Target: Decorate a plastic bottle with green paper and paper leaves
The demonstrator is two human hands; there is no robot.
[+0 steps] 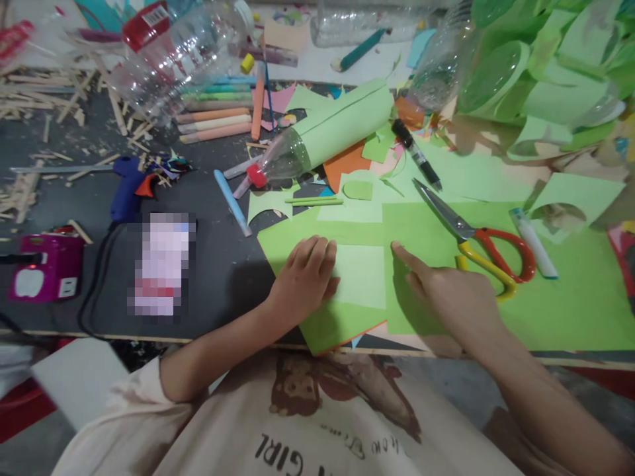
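Observation:
My left hand [304,276] lies on the left edge of a small pale green paper piece [361,277], fingers resting on it and holding nothing. That piece sits on brighter green sheets [560,317]. With its index finger stretched out, my right hand [446,291] touches the green sheet just right of the pale piece's upper corner; its other fingers curl under, with nothing seen in them. Scissors [464,230] with red and yellow handles lie half spread beyond my right hand. Farther off is a plastic bottle [285,155] wrapped in pale green paper, lying on its side.
A blue glue gun [126,188], a blurred-out phone-like rectangle [161,268] and a purple box [47,268] with a cord are at left. Behind lie colored sticks [215,125] and a clear bottle [183,59]. A black marker [417,155] and a white pen [534,244] are at right.

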